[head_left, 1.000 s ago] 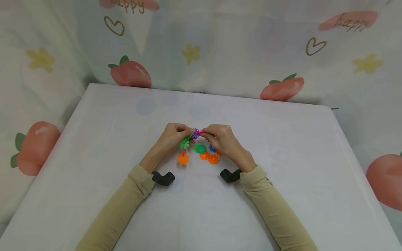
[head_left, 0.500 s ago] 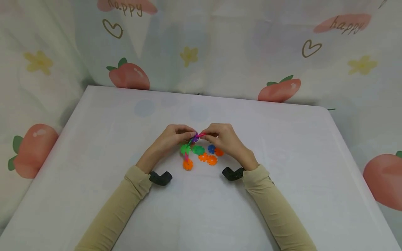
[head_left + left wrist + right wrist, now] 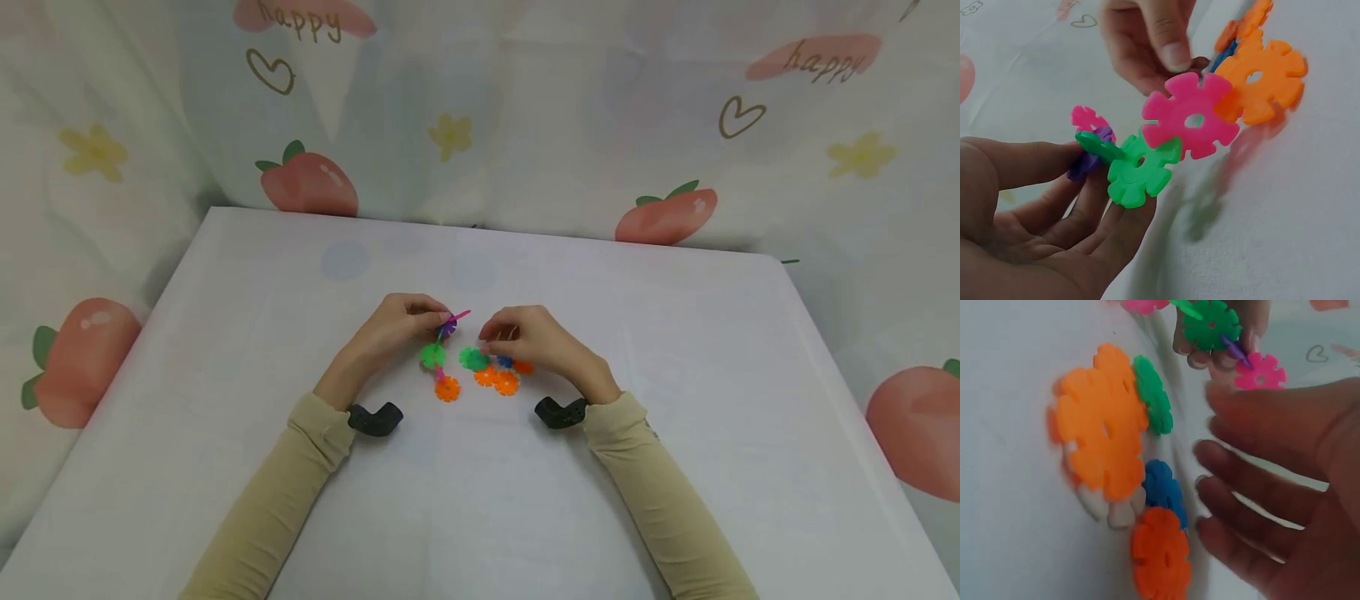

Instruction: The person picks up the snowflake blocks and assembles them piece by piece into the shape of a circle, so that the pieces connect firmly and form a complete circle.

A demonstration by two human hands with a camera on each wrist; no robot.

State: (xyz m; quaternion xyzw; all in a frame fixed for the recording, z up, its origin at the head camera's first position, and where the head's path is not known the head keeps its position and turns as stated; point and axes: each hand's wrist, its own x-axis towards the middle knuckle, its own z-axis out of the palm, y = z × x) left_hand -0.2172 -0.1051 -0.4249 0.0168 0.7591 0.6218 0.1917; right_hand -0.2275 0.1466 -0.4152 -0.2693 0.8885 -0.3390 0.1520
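The left hand (image 3: 386, 332) pinched a chain of flower-shaped pieces (image 3: 432, 357) near its purple piece (image 3: 1087, 164), so that the chain lay between the two hands, its pink end piece (image 3: 463, 315) jutting toward the right. The right hand (image 3: 543, 340), fingers loosely bent and grasping nothing, hovered beside a loose green piece (image 3: 1155, 395), with blue (image 3: 1163, 490) and orange pieces (image 3: 1104, 425) lying close below its fingers.

Angles 2 arms (image 3: 667, 492) forward and inward. Pinches with the left hand (image 3: 386, 327), stretching the thumb (image 3: 1029, 165) over curled fingers (image 3: 1075, 220). Poses the right hand (image 3: 536, 340) nearby with loosely bent, slightly spread fingers.
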